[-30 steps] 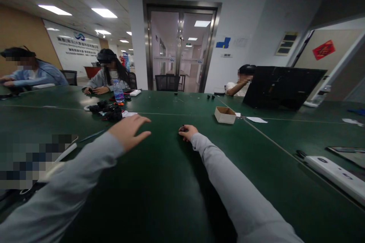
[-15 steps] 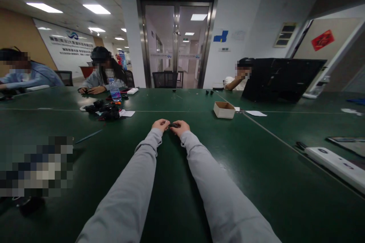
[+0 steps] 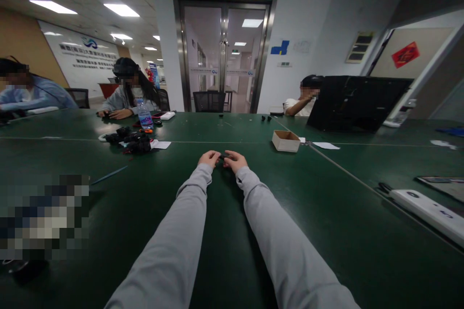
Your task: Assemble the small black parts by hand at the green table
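Straight ahead, over the dark green table (image 3: 145,193), my two hands meet around a small black object (image 3: 224,156). Its kind is too small to make out. My left hand (image 3: 209,158) has its fingers pinched at the object's left end. From the other side, my right hand (image 3: 235,159) grips it between thumb and fingers. Both arms are stretched out in grey sleeves. Right of the hands stands a small open cardboard box (image 3: 285,142); its inside is mostly hidden.
To the left lie a heap of black parts (image 3: 134,140), a water bottle (image 3: 145,115) and a thin blue stick (image 3: 109,175). A black monitor (image 3: 358,104) and a white power strip (image 3: 427,210) are on the right. Several people sit around the table.
Both hands have shifted slightly right with the small black object between them. It now sits more level between the fingertips of both hands, and less of it shows.
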A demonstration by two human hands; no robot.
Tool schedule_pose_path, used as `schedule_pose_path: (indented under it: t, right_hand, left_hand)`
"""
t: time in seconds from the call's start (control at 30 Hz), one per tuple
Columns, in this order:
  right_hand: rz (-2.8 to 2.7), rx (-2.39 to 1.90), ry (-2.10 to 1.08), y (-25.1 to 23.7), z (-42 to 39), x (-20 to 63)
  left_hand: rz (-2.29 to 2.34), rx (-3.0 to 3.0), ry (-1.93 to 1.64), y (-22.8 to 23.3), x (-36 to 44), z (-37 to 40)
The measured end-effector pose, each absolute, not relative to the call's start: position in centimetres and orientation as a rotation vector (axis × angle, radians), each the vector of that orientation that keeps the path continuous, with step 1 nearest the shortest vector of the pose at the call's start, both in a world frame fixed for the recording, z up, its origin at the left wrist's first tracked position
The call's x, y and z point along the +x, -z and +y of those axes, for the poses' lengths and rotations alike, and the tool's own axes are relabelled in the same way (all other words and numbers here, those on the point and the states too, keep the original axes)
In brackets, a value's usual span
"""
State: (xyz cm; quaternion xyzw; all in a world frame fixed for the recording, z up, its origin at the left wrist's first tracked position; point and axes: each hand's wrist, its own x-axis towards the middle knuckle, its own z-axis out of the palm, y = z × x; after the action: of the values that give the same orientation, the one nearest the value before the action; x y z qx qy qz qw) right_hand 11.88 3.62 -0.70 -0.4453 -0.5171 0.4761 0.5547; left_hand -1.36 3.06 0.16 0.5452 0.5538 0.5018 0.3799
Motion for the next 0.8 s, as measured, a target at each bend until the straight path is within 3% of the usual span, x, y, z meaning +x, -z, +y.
schedule_pose_path:
  t: [0.27, 0.8]
  right_hand:
    - [-1.036, -0.947, -1.314, 0.5, 3.6, 12.3]
    - [-1.054, -0.879, -1.333, 0.8, 3.9, 12.6]
  left_hand:
    - [1.277, 1.399, -1.323, -0.3, -1.9, 2.1]
    - [1.294, 1.377, -1.353, -0.4, -2.0, 2.0]
